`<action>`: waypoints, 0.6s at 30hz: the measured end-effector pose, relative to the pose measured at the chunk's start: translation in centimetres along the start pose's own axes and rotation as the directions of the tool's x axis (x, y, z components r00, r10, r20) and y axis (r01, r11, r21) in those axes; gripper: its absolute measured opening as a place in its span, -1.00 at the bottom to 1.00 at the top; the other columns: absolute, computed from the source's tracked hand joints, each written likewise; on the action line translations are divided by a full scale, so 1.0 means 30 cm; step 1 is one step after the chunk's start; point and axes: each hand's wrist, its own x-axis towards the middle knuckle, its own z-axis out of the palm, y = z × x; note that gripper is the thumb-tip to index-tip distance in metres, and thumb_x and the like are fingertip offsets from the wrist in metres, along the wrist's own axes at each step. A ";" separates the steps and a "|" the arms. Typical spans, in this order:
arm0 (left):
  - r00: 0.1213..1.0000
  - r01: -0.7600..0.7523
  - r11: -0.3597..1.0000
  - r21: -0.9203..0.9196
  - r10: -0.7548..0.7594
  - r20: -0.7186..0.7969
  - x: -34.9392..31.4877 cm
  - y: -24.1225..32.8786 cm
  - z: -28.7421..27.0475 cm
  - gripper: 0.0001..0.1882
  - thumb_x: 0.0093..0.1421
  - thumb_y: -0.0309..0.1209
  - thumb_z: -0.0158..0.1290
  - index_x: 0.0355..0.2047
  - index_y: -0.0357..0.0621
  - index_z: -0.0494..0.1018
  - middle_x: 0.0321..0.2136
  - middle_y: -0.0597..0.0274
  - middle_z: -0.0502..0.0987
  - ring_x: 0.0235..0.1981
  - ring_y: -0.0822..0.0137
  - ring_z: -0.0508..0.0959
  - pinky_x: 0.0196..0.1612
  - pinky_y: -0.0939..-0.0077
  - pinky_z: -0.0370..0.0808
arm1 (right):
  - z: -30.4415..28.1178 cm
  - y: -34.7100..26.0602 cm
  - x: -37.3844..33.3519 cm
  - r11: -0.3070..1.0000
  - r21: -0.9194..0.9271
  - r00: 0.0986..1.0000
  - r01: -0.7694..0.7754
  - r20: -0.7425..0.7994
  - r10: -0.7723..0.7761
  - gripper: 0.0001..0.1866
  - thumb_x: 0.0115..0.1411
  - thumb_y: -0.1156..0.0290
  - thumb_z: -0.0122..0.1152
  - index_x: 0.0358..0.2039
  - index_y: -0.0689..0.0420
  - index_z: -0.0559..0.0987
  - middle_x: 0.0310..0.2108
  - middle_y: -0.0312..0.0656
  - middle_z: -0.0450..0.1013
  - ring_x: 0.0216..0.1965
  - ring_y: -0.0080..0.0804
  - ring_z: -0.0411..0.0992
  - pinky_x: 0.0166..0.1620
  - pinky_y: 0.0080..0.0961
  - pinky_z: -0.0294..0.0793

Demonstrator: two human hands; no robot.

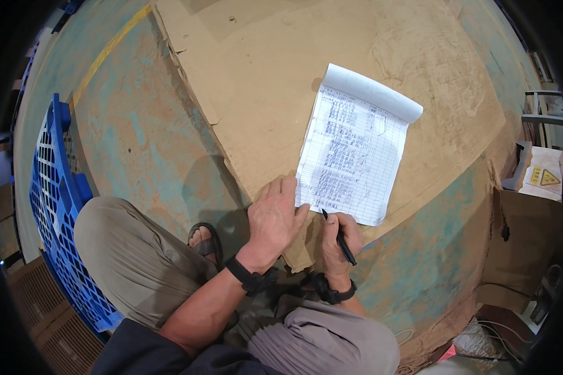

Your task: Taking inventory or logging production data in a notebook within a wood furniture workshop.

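A white ruled notepad [350,150] lies on a large sheet of brown cardboard [250,81], its upper pages rolled over at the top. Rows of blue handwriting fill much of the page. My right hand [341,240] is closed around a black pen [343,242], whose tip is at the page's lower edge. To its left, my left hand [275,215] lies flat with fingers stretched, its thumb and fingertips at the pad's lower left corner. Each wrist wears a black band.
On the left stands a blue plastic lattice crate or pallet [56,206]. A cardboard box [525,231] with a warning label [544,176] is at the right, near loose cables. My sandalled foot [203,240] rests on the worn green floor [144,112].
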 end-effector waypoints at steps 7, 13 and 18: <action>1.000 0.006 1.000 0.007 -0.006 0.017 -0.004 -0.002 -0.004 -0.53 0.14 -0.27 0.32 -0.04 -0.19 0.40 -0.19 -0.01 0.53 -0.07 -0.08 0.55 -0.08 0.07 0.52 | 0.006 -0.010 0.009 1.000 -0.025 1.000 0.012 -0.001 -0.012 -0.94 0.24 0.55 0.31 -0.34 0.27 0.61 -0.49 -0.05 0.51 -0.49 -0.20 0.49 -0.36 -0.38 0.47; 1.000 0.001 1.000 0.003 -0.001 0.011 -0.004 -0.002 -0.002 -0.51 0.14 -0.26 0.33 -0.02 -0.19 0.40 -0.18 -0.02 0.54 -0.06 -0.08 0.56 -0.07 0.08 0.53 | 0.003 -0.016 0.019 0.999 -0.028 0.999 0.034 0.012 -0.033 -0.93 0.24 0.54 0.31 -0.34 0.28 0.61 -0.49 -0.04 0.51 -0.50 -0.19 0.50 -0.35 -0.38 0.48; 1.000 -0.005 1.000 0.001 0.005 -0.005 -0.003 -0.004 0.002 -0.52 0.14 -0.27 0.33 -0.03 -0.19 0.41 -0.19 -0.02 0.54 -0.07 -0.08 0.56 -0.08 0.08 0.53 | 0.006 -0.021 0.024 0.998 -0.034 0.999 0.045 0.010 -0.044 -0.93 0.25 0.55 0.30 -0.34 0.28 0.61 -0.49 -0.04 0.51 -0.50 -0.18 0.50 -0.35 -0.37 0.48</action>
